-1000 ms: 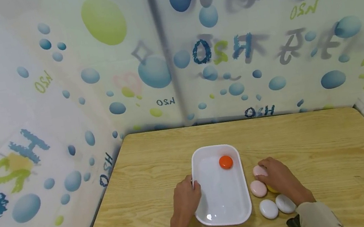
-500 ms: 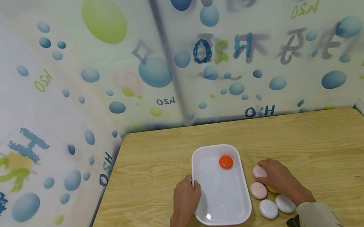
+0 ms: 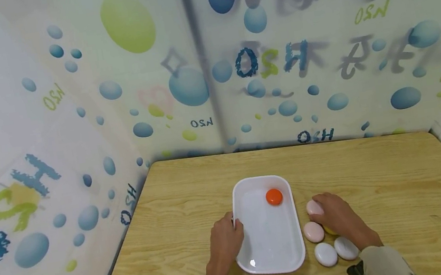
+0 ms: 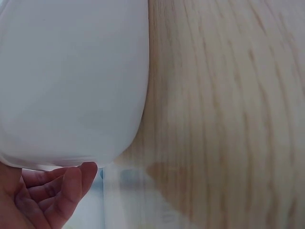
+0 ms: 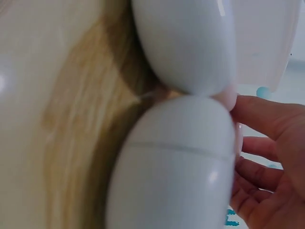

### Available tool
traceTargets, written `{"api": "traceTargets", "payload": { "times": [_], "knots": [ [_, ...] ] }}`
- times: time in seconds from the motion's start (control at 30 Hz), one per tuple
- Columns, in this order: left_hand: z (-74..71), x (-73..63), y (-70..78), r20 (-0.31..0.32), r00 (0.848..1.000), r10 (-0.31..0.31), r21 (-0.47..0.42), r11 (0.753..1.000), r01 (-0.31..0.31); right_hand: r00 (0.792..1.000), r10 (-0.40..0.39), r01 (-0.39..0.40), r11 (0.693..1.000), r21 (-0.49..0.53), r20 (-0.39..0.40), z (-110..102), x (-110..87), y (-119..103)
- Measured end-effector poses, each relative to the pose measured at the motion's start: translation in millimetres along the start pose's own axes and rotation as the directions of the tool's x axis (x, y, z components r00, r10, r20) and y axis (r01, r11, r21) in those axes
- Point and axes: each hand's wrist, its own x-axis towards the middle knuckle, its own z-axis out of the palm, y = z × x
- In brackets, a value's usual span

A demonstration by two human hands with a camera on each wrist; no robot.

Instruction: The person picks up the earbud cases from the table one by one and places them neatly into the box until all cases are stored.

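Note:
My left hand (image 3: 225,240) grips the left rim of a white rectangular tray (image 3: 269,240), and in the left wrist view its curled fingers (image 4: 64,195) are at the tray's edge. One orange-red rounded disc (image 3: 274,197) lies inside, near the far right corner. To the right of the tray, my right hand (image 3: 339,217) holds a pale pink disc (image 3: 314,208) between thumb and fingers, low at the table. A second pink disc (image 3: 314,232) lies just nearer. Mostly hidden under the hand is a yellow disc (image 3: 329,230).
Two white discs, a plain one (image 3: 325,254) and a grey-veined one (image 3: 346,248), lie side by side below the right hand. A wood-grain table (image 3: 172,212) carries everything. Printed curtain-like sheets (image 3: 167,131) rise behind and beside the table.
The nearer pink disc has shifted slightly toward me. Both hands and the tray have stayed almost where they were.

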Motion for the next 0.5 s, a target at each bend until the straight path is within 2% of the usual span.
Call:
{"api": "traceTargets", "payload": {
  "times": [0.1,0.5],
  "knots": [
    [0.2,0.0,-0.2,0.002,1.000,-0.004,0.004,1.000,0.004,1.000,0.020,-0.019,0.999,0.034,-0.011,-1,0.4,-2],
    [0.2,0.0,0.0,-0.013,1.000,0.004,0.006,1.000,-0.004,0.998,0.018,-0.013,0.996,0.087,-0.060,-17,1.4,-19]
  ]
}}
